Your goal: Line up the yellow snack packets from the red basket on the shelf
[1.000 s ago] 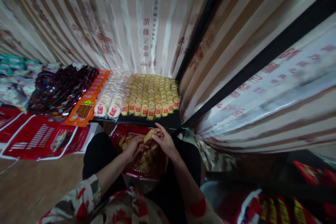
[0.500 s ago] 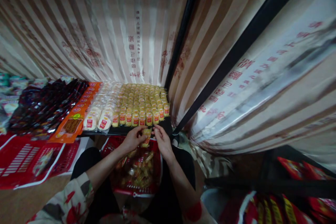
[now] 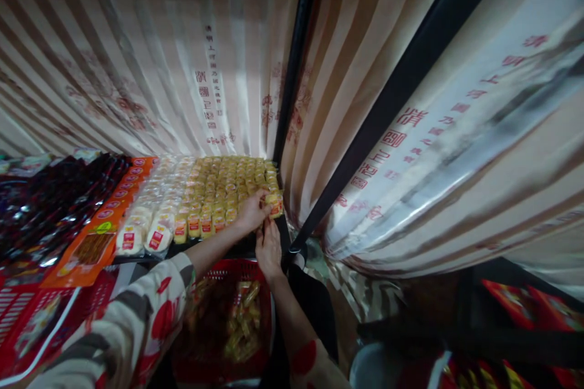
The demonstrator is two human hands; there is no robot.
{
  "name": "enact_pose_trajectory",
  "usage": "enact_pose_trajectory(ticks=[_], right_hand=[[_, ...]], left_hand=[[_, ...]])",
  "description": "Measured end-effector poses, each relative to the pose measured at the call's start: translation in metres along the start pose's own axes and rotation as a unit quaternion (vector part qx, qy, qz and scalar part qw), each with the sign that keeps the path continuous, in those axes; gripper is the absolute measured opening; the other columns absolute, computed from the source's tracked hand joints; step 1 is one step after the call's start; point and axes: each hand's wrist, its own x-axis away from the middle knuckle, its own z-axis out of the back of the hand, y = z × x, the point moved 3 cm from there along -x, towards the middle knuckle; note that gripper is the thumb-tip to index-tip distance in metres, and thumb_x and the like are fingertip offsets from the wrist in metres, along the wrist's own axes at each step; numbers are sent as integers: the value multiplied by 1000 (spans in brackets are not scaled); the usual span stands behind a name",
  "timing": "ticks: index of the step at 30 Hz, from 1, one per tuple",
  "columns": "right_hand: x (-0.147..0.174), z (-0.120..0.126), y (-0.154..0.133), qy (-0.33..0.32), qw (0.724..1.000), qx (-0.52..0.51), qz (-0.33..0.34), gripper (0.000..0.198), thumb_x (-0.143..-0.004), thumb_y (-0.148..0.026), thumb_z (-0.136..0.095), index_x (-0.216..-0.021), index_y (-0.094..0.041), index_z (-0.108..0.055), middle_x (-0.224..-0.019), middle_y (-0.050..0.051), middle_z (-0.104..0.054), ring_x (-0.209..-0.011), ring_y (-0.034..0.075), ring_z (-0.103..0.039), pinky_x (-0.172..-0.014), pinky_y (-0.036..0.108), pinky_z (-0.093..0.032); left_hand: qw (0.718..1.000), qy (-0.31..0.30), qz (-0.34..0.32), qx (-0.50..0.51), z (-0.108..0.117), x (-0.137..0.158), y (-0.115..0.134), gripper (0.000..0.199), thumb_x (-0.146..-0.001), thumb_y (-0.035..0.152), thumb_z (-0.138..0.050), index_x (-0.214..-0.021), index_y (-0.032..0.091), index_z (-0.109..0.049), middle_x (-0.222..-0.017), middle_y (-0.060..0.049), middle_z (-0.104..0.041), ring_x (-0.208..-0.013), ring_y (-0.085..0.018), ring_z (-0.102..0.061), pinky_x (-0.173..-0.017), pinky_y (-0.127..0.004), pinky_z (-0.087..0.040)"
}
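Note:
My left hand [image 3: 253, 211] is closed on a small yellow snack packet [image 3: 275, 204] with a red label, over the front right corner of the packet rows. Just below it, my right hand [image 3: 269, 249] has its fingers stretched upward, close to the left hand's fingers; nothing shows in it. Rows of matching yellow packets [image 3: 219, 185] stand tightly on the dark shelf [image 3: 285, 232]. Between my knees, a red basket [image 3: 228, 371] holds loose yellow packets [image 3: 246, 322].
Left of the yellow rows lie white round packets [image 3: 157, 234], orange bags [image 3: 91, 249] and dark shiny bags [image 3: 50, 213]. A second red basket [image 3: 45, 340] stands at lower left. Black poles [image 3: 365, 140] and a pleated curtain [image 3: 246, 42] bound the shelf. Red packages [image 3: 506, 301] sit at right.
My left hand has carried a yellow packet from above the basket up and right to the rows' front right corner. The right hand has shifted slightly left and down; the view has turned right.

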Motion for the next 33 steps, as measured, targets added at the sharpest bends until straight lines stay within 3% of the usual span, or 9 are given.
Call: enact_pose_trajectory(ticks=[5, 11, 14, 19, 24, 29, 33], right_hand=[[5, 1, 1, 30, 999, -10, 32, 47, -86, -25, -34, -126, -8, -51, -136, 15, -46, -132, 24, -32, -108, 44, -29], [13, 8, 0, 39, 997, -43, 51, 45, -86, -20, -31, -124, -10, -52, -131, 15, -50, -128, 24, -37, -106, 45, -33], [16, 14, -1, 88, 993, -74, 30, 44, -87, -21, -29, -124, -10, -51, -131, 17, -48, -127, 23, -37, -106, 45, -32], [4, 19, 3, 137, 983, -121, -29, 49, -87, -23, -27, -134, -10, -36, -144, 16, -31, -135, 22, -24, -109, 47, -23], [-22, 17, 11, 135, 979, -145, -53, 52, -87, -26, -24, -136, -11, -34, -144, 15, -33, -135, 21, -25, -110, 44, -22], [-37, 11, 19, 146, 978, -142, -50, 55, -86, -24, -24, -138, -9, -32, -145, 15, -30, -137, 22, -23, -110, 45, -23], [-37, 3, 20, 148, 979, -133, -31, 54, -87, -24, -25, -138, -11, -32, -145, 14, -32, -135, 21, -25, -110, 45, -24]], left_hand=[[991, -31, -31, -130, -29, -13, -1, 23, -77, 17, -55, -100, 16, -57, -102, -6, -57, -86, -15, -57, -81, -27, -46], [960, -80, -29, -266, -40, -19, -2, 22, -83, 19, -47, -104, 14, -55, -113, -12, -52, -89, -20, -60, -75, -29, -48], [943, -96, -40, -315, -42, -21, 1, 25, -85, 17, -43, -107, 12, -53, -117, -16, -49, -90, -23, -62, -73, -32, -49], [932, -93, -46, -348, -43, -21, 5, 32, -84, 13, -41, -115, 11, -48, -118, -16, -48, -89, -24, -62, -71, -34, -50], [925, -60, -94, -364, -38, -17, 8, 29, -86, 13, -36, -111, 10, -52, -119, -17, -49, -100, -25, -56, -80, -37, -49], [912, -40, -229, -338, -33, -20, 6, 40, -85, 20, -44, -124, 14, -48, -137, -13, -43, -128, -28, -33, -102, -44, -33], [912, -90, -233, -325, -33, -27, -2, 42, -85, 19, -42, -127, 14, -48, -136, -11, -46, -133, -26, -28, -108, -47, -22]])
